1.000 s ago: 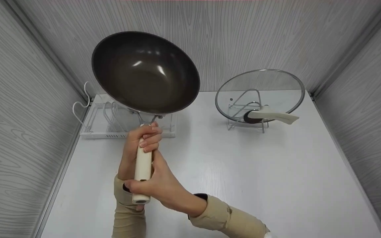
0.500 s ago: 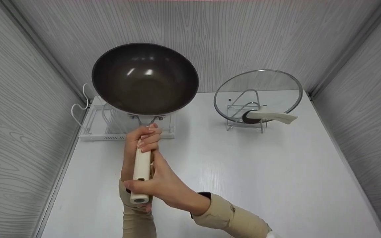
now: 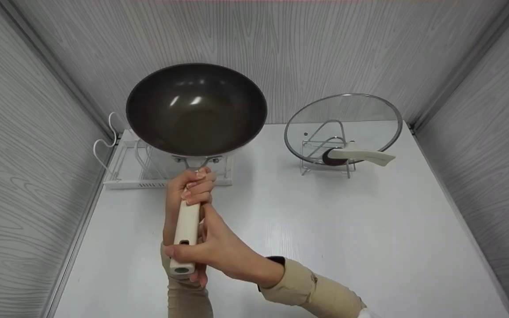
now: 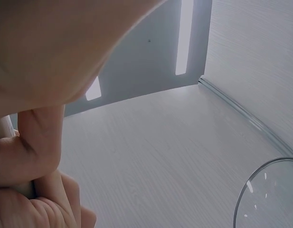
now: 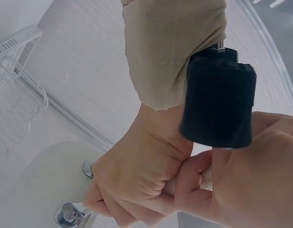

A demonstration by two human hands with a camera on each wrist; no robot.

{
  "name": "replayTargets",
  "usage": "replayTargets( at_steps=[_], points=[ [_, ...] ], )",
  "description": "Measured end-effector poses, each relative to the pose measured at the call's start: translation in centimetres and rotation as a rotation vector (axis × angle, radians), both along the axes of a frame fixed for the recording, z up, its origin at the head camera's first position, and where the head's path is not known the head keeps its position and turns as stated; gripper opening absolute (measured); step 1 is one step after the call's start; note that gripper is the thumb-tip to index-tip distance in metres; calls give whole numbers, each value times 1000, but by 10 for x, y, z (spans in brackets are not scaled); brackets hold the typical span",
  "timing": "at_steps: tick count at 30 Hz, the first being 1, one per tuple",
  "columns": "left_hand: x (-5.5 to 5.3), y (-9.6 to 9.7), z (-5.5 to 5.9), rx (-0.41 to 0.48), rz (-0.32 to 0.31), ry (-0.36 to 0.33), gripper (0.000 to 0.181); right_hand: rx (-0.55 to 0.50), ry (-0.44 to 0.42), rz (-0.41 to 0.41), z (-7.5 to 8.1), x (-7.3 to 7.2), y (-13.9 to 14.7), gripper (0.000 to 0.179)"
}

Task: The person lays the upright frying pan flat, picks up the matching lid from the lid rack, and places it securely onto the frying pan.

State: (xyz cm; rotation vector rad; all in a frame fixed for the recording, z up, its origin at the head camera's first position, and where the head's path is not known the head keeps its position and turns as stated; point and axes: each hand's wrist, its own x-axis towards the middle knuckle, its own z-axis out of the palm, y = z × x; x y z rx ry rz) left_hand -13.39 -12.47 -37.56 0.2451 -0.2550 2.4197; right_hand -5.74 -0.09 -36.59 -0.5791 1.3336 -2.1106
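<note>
A plain white surface fills the middle of the head view, boxed in by a back wall and two side walls of pale grey, wood-grained panelling, with metal trim along the seams; the left wrist view adds a grey panel overhead bearing bright light strips. On the surface at the right, a clear round glass lid with a metal rim and a cream curved knob leans back on a small silver wire rack; at the left, a white tray-like rack with wire loops sits near the wall. In front of it and partly masking it is a deep round frying pan, its interior dark brown-black and glossy, with two streaks of reflected light, its outside pale where the right wrist view catches it. The pan tilts its bowl toward the head camera; whether its base touches the rack I cannot tell. A riveted metal bracket joins it to a long cream handle. Both hands grip that handle: the left hand wraps it close to the bowl, the right hand holds the near end, thumb laid across the top.
</note>
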Motion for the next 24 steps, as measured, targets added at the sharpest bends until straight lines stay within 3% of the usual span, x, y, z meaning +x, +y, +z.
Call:
replayTargets(
  at_steps=[5, 10, 15, 20, 24],
  points=[
    [0, 0, 1, 30, -30, 2, 13, 23, -4, 21, 2, 0, 2, 78],
    [3, 0, 4, 78, -50, -12, 12, 40, 11, 105, 4, -3, 9, 74],
    [6, 0, 4, 98, -37, -39, 12, 172, 23, 214, 8, -14, 22, 58],
    [6, 1, 2, 101, -35, -38, 12, 369, 245, 209, 12, -29, 33, 24],
    [5, 2, 2, 105, -44, -8, 12, 470, 438, 156, 18, -42, 44, 24]
  ],
)
